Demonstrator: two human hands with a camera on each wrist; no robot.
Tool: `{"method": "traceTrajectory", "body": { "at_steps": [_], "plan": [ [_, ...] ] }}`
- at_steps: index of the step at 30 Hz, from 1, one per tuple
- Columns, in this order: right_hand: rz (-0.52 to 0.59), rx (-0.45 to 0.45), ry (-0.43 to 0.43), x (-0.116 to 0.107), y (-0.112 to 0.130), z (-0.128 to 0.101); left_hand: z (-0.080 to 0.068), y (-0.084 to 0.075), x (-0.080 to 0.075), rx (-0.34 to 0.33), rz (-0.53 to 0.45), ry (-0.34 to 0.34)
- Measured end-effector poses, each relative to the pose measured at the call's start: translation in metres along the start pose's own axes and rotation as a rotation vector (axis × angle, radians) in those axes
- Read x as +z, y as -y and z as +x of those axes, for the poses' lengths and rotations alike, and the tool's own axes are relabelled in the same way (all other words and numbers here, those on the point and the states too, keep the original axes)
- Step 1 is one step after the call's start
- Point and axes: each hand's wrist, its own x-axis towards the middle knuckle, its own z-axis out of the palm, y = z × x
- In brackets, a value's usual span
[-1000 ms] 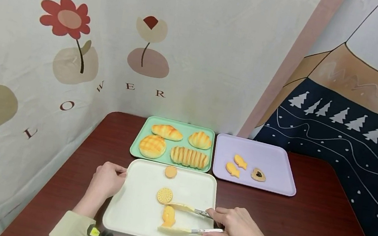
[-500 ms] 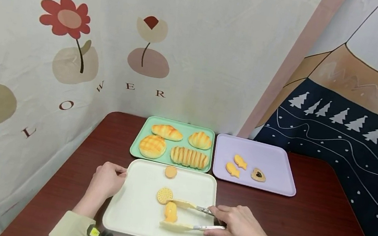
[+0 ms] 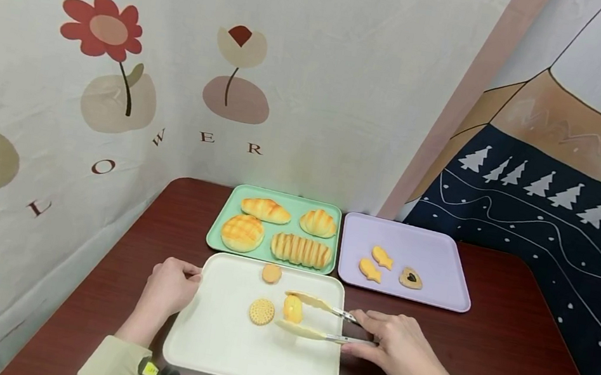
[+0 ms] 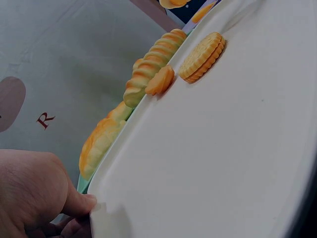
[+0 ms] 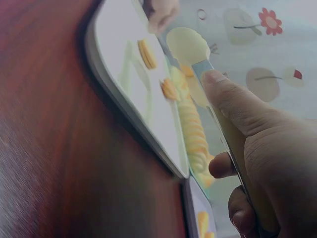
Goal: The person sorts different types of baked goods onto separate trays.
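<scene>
My left hand pinches the left rim of a white tray; the left wrist view shows the thumb on top and the other fingers partly hidden. My right hand grips a pair of tongs with pale yellow tips and metal arms. Between the tips is an orange-yellow, fish-shaped cookie, over the right half of the tray. Left of the tongs lies a round ridged sandwich cookie. A smaller tan cookie sits by the tray's far rim, also visible in the left wrist view.
Behind the white tray, a green tray bears several breads, including a striped loaf. To its right a lilac tray holds two fish-shaped cookies and a heart-centred cookie. Printed curtains rise behind the dark red table.
My right hand has moved the tongs away from me and to the right, with the fish-shaped cookie between the tips. My left hand stays on the tray rim.
</scene>
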Motion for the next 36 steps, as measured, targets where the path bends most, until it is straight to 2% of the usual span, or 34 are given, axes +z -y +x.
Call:
{"method": "traceTrajectory", "body": {
  "at_steps": [8,20,32,36],
  "plan": [
    [-0.015,0.139,0.01,-0.01,-0.009,-0.004,0.0,0.0,0.0,0.004,-0.012,0.004],
    [-0.083,0.259,-0.022,-0.028,-0.019,-0.006,0.0,-0.001,0.0,0.007,-0.011,0.003],
    [-0.112,0.335,-0.093,-0.049,-0.051,-0.013,0.0,-0.001,-0.001,0.011,-0.005,0.0],
    [-0.113,0.395,-0.088,-0.056,-0.063,-0.018,-0.001,-0.001,-0.001,0.009,-0.001,0.003]
  ]
}}
